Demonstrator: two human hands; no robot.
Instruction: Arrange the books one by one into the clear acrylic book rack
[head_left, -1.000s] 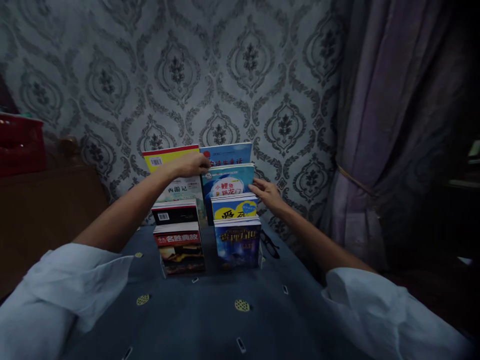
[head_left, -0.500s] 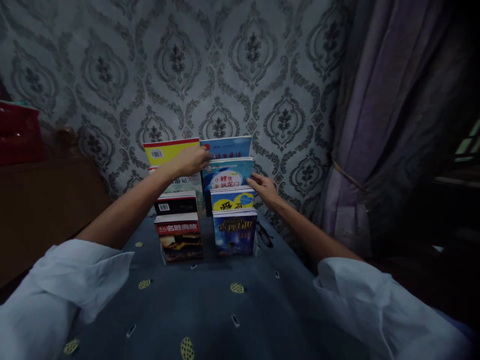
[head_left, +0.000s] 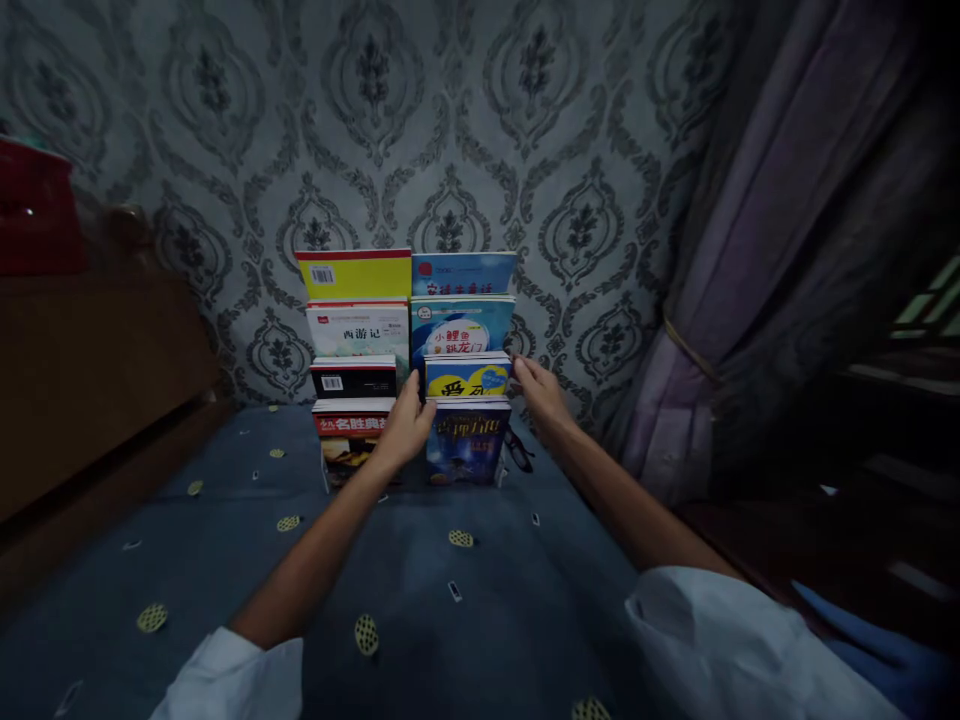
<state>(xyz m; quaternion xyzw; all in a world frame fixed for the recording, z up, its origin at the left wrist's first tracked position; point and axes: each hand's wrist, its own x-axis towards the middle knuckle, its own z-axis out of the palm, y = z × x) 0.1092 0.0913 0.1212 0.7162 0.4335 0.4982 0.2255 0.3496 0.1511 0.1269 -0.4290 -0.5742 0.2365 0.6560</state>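
Observation:
Books stand upright in two columns of stepped rows. My left hand [head_left: 409,425] reaches into the gap between the columns, thumb apart from the fingers, beside the left edges of a yellow-and-blue book [head_left: 466,380] and the dark blue book [head_left: 469,445] in front of it. On the other side, my right hand [head_left: 541,392] has its fingertips at the yellow-and-blue book's right edge. Behind stand a light blue book [head_left: 461,325] and a blue book [head_left: 465,270]. The left column has a yellow book [head_left: 356,275], a white book [head_left: 358,328], a black book [head_left: 354,380] and a red-topped book [head_left: 345,440], partly covered by my left hand.
Dark glasses [head_left: 519,452] lie right of the books on the blue patterned cloth [head_left: 405,580]. Patterned wallpaper [head_left: 450,120] rises behind. A brown wooden board [head_left: 97,370] and a red container [head_left: 37,210] are at left, a tied purple curtain [head_left: 720,320] at right.
My left hand has come down from the back row into the gap by the front rows. My right hand has shifted down from the light blue book to the yellow-and-blue one.

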